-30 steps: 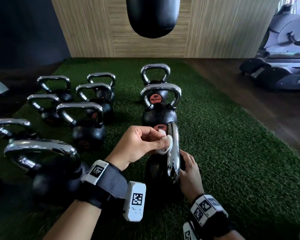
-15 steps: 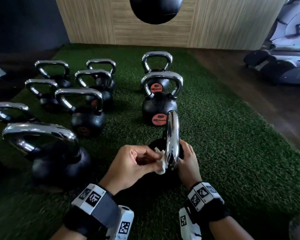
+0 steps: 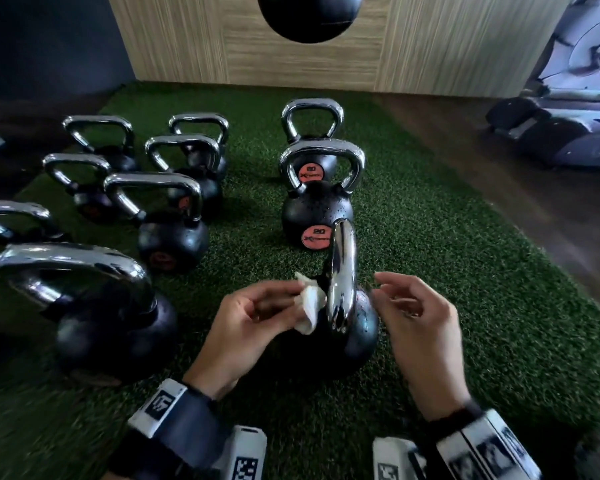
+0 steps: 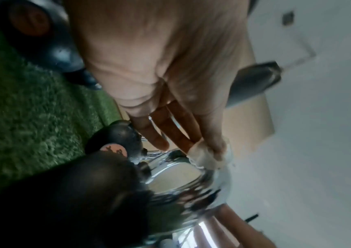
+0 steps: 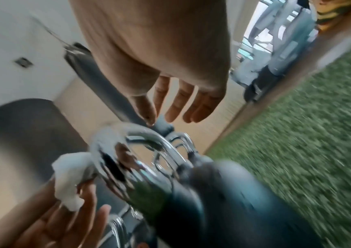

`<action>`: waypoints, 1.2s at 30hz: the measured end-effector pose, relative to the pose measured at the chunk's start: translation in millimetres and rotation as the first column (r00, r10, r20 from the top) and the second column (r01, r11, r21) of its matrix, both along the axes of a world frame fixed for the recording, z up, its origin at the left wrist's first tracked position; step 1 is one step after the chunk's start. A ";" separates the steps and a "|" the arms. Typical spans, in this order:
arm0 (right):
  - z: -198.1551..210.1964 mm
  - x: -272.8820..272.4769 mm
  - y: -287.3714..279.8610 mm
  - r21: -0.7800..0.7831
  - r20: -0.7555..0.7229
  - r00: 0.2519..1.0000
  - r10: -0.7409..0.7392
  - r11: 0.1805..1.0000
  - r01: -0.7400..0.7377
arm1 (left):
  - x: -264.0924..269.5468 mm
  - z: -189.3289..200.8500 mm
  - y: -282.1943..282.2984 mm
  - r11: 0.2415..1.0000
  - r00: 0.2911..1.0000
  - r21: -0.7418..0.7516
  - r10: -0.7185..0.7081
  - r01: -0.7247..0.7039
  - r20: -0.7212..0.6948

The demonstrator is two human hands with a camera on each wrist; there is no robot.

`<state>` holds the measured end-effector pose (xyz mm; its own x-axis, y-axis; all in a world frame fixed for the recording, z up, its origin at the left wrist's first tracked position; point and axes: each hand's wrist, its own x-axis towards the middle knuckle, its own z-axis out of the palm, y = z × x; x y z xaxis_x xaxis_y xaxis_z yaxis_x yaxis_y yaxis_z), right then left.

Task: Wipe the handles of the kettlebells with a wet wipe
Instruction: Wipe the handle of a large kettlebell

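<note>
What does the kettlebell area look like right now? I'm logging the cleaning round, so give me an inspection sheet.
Surface: green turf mat, dark floor beside it.
Job's things: wet wipe bunched against the chrome handle of the nearest kettlebell; other kettlebells stand upright in rows.
Clutter: nothing seen.
Hands: left hand pinches the wipe; right hand open, off the handle.
Cables: nothing seen.
Surroundings: wood-panel wall, hanging punching bag, exercise machine at right.

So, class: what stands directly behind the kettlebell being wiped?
Behind the near kettlebell stands a second kettlebell with an orange label, then a third kettlebell. The third's body is mostly hidden by the second's handle.
</note>
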<state>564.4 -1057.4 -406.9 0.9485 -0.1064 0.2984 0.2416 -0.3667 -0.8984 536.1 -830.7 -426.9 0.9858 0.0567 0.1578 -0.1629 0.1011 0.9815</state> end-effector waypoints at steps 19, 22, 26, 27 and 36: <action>35.2 -20.9 -33.8 0.068 0.121 0.957 0.263 0.960 -0.273 | -2.1 37.0 -2.0 0.889 0.978 0.422 -0.209 0.178 0.027; 22.7 -9.8 -41.9 0.078 0.079 0.987 0.142 0.986 -0.148 | 18.3 4.9 1.0 0.655 0.953 0.693 -0.216 0.302 -0.211; 5.7 9.4 -41.7 0.109 -0.007 0.997 0.075 0.991 -0.074 | 41.4 -38.6 -31.3 0.511 0.987 0.845 -0.100 0.161 -0.127; 1.3 15.9 -39.6 0.111 -0.033 0.997 0.065 0.992 -0.061 | 44.9 -44.9 -35.9 0.534 0.996 0.841 -0.081 0.081 -0.044; -28.7 76.7 -13.8 0.100 -0.168 0.986 0.006 0.995 0.011 | 67.7 -53.4 -14.5 0.695 0.919 0.718 -0.303 0.032 0.253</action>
<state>641.1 -1071.3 -435.6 0.9839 -0.1304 0.1223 0.0830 -0.2729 -0.9585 603.9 -845.2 -480.3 0.8458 -0.3618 0.3921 -0.5322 -0.5201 0.6680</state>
